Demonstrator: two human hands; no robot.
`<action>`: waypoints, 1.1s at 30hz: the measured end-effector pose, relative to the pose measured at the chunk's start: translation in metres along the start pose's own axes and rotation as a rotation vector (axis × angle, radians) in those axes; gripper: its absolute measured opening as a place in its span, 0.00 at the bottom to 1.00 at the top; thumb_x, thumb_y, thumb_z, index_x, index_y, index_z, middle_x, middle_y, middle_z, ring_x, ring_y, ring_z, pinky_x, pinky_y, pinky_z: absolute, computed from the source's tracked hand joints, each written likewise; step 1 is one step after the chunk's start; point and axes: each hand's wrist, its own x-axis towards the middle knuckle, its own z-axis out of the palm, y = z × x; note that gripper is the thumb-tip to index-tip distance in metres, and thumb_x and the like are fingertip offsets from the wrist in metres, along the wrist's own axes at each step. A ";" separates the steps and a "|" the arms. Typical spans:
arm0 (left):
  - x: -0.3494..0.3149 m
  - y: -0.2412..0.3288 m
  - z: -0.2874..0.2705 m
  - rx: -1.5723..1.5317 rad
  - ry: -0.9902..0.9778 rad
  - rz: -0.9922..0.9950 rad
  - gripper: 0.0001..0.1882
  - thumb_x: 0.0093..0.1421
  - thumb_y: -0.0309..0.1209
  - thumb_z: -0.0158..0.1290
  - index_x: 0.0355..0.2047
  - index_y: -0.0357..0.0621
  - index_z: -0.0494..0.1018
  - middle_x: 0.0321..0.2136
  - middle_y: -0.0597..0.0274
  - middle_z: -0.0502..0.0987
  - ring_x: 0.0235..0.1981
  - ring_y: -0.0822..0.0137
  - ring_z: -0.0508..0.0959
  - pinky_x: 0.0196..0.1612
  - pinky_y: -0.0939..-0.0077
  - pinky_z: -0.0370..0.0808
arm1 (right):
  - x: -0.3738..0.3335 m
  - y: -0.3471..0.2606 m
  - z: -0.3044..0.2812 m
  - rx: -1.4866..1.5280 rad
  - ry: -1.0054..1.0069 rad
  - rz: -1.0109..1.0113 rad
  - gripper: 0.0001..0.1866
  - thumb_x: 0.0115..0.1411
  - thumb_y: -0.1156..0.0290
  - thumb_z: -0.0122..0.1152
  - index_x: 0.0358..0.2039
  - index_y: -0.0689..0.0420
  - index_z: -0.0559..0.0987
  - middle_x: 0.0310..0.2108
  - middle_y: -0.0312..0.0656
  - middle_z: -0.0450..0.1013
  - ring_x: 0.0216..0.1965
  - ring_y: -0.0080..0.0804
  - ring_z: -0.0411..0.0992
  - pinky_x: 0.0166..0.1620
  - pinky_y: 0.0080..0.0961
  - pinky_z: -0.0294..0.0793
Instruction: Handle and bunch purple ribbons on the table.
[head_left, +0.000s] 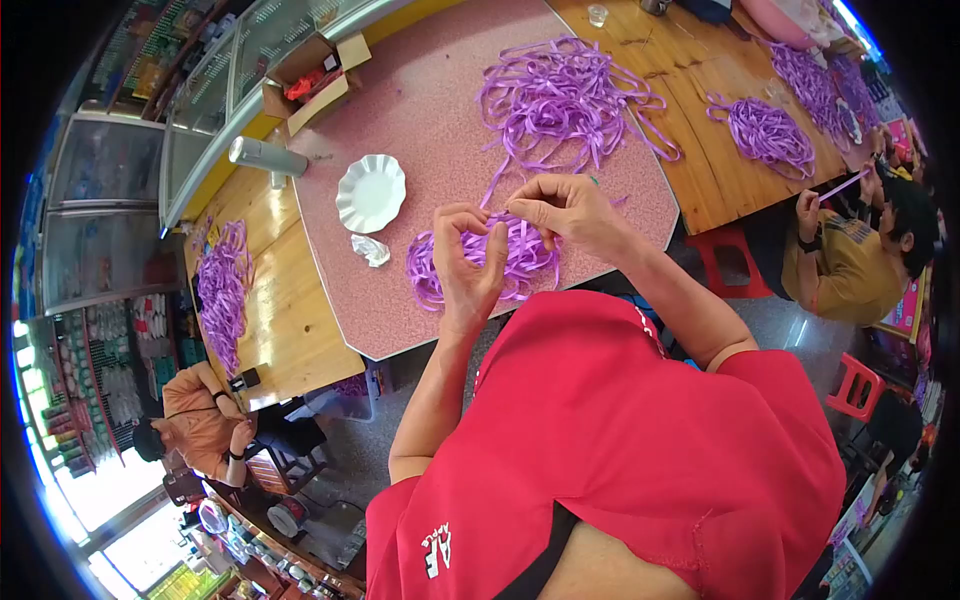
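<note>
My left hand (468, 262) and my right hand (572, 214) meet over the pink speckled tabletop (420, 130). Between their fingertips runs a thin purple ribbon, each hand pinching it; the exact spot of the grip is small and partly hidden. Directly below my hands lies a loose heap of purple ribbon (530, 262), some of it covered by my left hand. Farther back, a larger tangled pile of purple ribbon (560, 100) spreads out, with a strand trailing down toward my fingers.
Left of my hands are a white scalloped dish (371, 193), crumpled white wrapping (370, 250), a grey cylinder (268, 156) and an open cardboard box (318, 80). More ribbon piles (222, 290) lie on wooden tables. Other people sit at left and right, near red stools (728, 262).
</note>
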 end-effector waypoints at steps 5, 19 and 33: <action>0.001 0.013 0.002 0.323 0.029 0.259 0.12 0.52 0.21 0.60 0.30 0.41 0.66 0.32 0.53 0.69 0.36 0.57 0.70 0.39 0.64 0.68 | -0.001 0.000 0.004 0.018 -0.011 -0.050 0.10 0.65 0.68 0.58 0.40 0.62 0.79 0.24 0.30 0.72 0.23 0.13 0.68 0.25 0.13 0.68; 0.006 0.016 0.004 0.361 0.095 0.191 0.10 0.49 0.19 0.59 0.31 0.40 0.69 0.32 0.53 0.69 0.36 0.56 0.70 0.39 0.63 0.68 | -0.001 0.003 0.010 0.010 -0.028 -0.136 0.08 0.65 0.72 0.57 0.41 0.62 0.78 0.26 0.31 0.72 0.23 0.13 0.67 0.25 0.13 0.67; 0.011 0.005 0.001 0.320 0.084 0.156 0.10 0.47 0.18 0.56 0.29 0.40 0.68 0.31 0.54 0.69 0.35 0.59 0.71 0.39 0.66 0.69 | 0.004 0.006 0.015 -0.132 0.044 -0.210 0.07 0.63 0.71 0.60 0.39 0.61 0.80 0.26 0.26 0.69 0.27 0.09 0.62 0.29 0.12 0.63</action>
